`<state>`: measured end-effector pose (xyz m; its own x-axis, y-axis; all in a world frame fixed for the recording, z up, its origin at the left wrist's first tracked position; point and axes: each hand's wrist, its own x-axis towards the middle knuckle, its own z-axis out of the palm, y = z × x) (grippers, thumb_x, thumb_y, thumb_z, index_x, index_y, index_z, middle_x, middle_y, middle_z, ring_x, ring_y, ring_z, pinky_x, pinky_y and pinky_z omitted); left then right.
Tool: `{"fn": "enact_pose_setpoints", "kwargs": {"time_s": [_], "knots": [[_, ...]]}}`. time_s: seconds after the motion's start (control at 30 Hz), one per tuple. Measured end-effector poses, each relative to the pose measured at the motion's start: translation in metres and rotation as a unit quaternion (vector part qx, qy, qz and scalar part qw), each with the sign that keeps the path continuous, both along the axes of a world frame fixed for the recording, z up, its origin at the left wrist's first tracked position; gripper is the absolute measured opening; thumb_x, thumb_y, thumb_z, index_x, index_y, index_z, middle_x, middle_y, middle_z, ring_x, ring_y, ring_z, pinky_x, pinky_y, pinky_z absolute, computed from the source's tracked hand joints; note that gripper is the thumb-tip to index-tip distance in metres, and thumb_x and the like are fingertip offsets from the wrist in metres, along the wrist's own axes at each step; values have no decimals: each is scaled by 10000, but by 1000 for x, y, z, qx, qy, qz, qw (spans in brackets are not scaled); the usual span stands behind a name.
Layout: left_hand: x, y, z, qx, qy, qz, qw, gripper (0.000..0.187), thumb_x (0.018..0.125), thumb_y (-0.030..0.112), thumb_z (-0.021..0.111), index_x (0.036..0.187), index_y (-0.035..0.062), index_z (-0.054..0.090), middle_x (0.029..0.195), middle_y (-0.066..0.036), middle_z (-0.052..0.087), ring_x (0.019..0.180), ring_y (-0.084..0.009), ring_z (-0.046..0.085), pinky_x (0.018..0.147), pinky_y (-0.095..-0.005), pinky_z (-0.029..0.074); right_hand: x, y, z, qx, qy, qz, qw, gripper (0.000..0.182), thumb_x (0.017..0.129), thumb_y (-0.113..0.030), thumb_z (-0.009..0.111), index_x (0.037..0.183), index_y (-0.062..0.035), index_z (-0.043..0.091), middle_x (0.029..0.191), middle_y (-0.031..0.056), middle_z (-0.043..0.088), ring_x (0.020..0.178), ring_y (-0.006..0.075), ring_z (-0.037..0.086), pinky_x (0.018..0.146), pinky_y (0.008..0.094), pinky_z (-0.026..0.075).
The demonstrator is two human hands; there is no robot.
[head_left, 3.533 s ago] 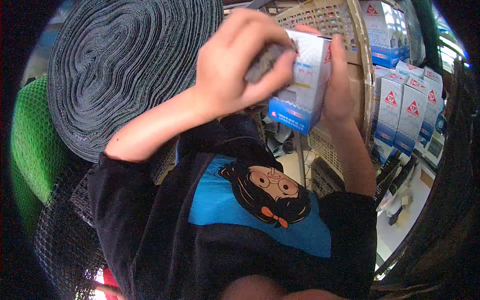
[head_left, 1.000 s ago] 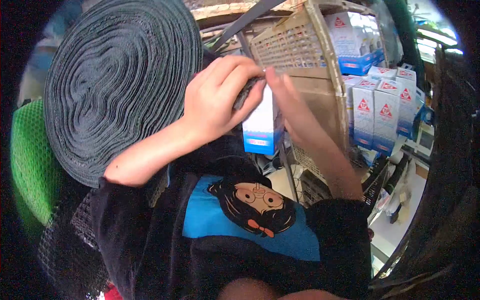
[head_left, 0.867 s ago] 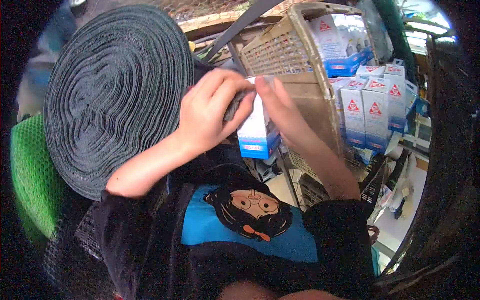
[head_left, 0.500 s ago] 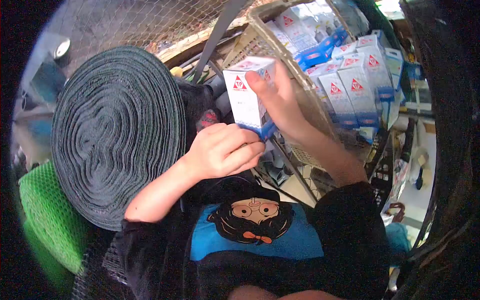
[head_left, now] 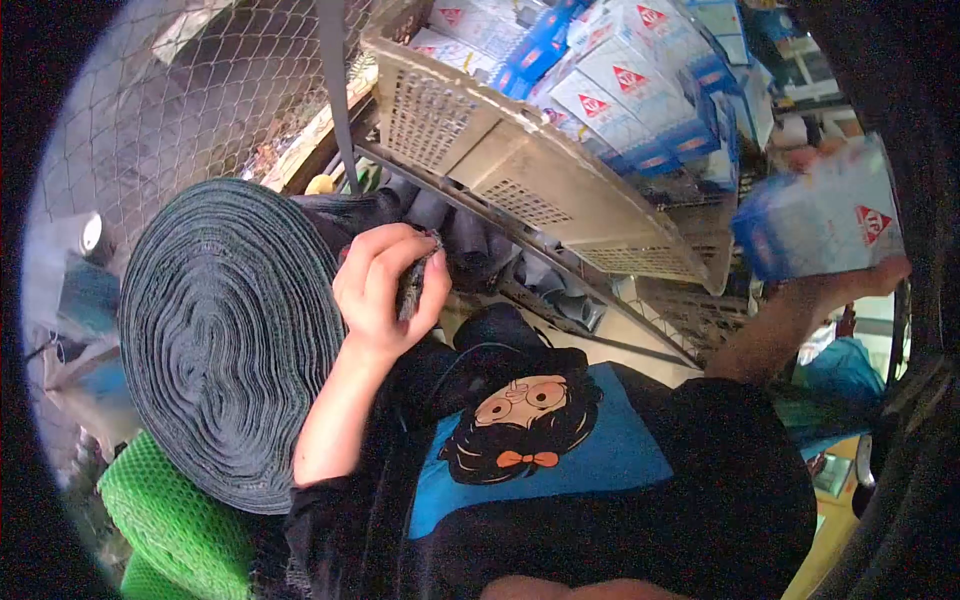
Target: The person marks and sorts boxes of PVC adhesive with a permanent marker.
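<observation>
My right hand (head_left: 868,284) grips a white and blue carton (head_left: 825,215) with a red triangle printed on it, out at the far right. The carton is tilted and a little blurred. Over on the left, my left hand (head_left: 385,285) is raised beside a big roll of dark netting (head_left: 225,340). Its fingers curl toward the thumb around something dark and grey that I cannot make out.
A beige plastic crate (head_left: 520,180) full of similar cartons (head_left: 640,90) stands ahead. Green mesh rolls (head_left: 175,510) lie at lower left. Wire netting (head_left: 220,100) hangs at the back left, and dark pipes (head_left: 465,235) lie below the crate.
The carton, held close to both hands before, has swung far right in my right hand. My left hand has come off it and moved left. The view has shifted toward the right.
</observation>
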<state>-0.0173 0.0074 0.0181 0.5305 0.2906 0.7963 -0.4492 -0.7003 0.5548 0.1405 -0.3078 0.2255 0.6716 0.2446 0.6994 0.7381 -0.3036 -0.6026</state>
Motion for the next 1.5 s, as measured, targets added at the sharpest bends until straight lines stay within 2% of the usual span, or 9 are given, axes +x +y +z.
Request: {"fn": "enact_pose_setpoints", "kwargs": {"time_s": [0.13, 0.3, 0.43, 0.63, 0.87, 0.93, 1.03, 1.17, 1.5], "knots": [[4, -1, 2, -20, 14, -3, 1000, 240, 748, -34, 729, 952, 30, 619, 895, -123, 661, 790, -279, 654, 693, -357, 542, 17, -74, -1, -51, 39, -182, 981, 538, 894, -249, 680, 1361, -46, 508, 1254, 134, 604, 1150, 246, 596, 950, 418, 523], [5, -2, -2, -42, 61, 3, 997, 214, 772, -39, 718, 953, 12, 617, 915, -144, 661, 829, -291, 641, 782, -374, 525, 44, -62, -45, -243, 153, -105, 952, 800, 733, -333, 865, 1375, -18, 505, 1312, 144, 600, 1164, 261, 609, 983, 400, 519], [5, -2, -1, -41, 80, -8, 996, 195, 779, -43, 708, 944, 8, 618, 910, -146, 661, 840, -297, 640, 795, -376, 520, 61, -42, -72, -529, 23, -155, 834, 1019, 621, -518, 881, 1414, -23, 475, 1391, 188, 543, 1302, 326, 519, 1096, 414, 417], [5, -1, 2, -27, 96, -11, 995, 196, 775, -41, 708, 942, 9, 618, 898, -138, 665, 826, -302, 639, 784, -378, 522, 84, -31, -117, -636, 76, -9, 768, 670, 790, -377, 778, 1347, -89, 541, 1314, 200, 567, 1210, 368, 571, 1015, 451, 473], [7, -2, 0, -20, 93, -21, 995, 192, 771, -44, 707, 931, 9, 613, 895, -140, 661, 809, -297, 641, 759, -378, 528, 82, -14, -132, -538, 380, 31, 752, 424, 969, -465, 547, 1219, -130, 616, 1081, 166, 659, 988, 285, 627, 859, 390, 489], [7, -2, 1, -17, 102, -18, 994, 194, 771, -45, 706, 932, 9, 614, 893, -139, 659, 811, -296, 640, 759, -376, 529, 109, -36, -187, -580, 283, -7, 764, 402, 990, -464, 520, 1179, -126, 629, 1003, 129, 670, 895, 222, 614, 797, 360, 481], [7, -3, 1, -8, 107, -20, 994, 195, 772, -48, 705, 935, 9, 615, 895, -138, 657, 815, -294, 641, 761, -373, 530, 112, -55, -221, -303, 548, -29, 779, 320, 1003, -336, 487, 1204, -151, 654, 1079, 127, 675, 943, 262, 627, 843, 418, 508], [7, -4, 2, -9, 116, -24, 993, 197, 772, -50, 706, 939, 7, 617, 902, -141, 658, 819, -295, 641, 763, -371, 530, 151, -128, -300, -153, 617, 58, 769, 354, 967, -314, 575, 1237, -89, 618, 1141, 75, 646, 973, 178, 589, 888, 381, 466], [8, -4, 4, -8, 127, -38, 991, 194, 782, -44, 703, 947, 11, 617, 905, -144, 659, 819, -294, 641, 762, -372, 533, 121, -57, -239, -556, 360, 80, 745, 338, 940, -287, 598, 1173, -46, 638, 1115, 164, 653, 979, 272, 625, 885, 417, 486]]}}
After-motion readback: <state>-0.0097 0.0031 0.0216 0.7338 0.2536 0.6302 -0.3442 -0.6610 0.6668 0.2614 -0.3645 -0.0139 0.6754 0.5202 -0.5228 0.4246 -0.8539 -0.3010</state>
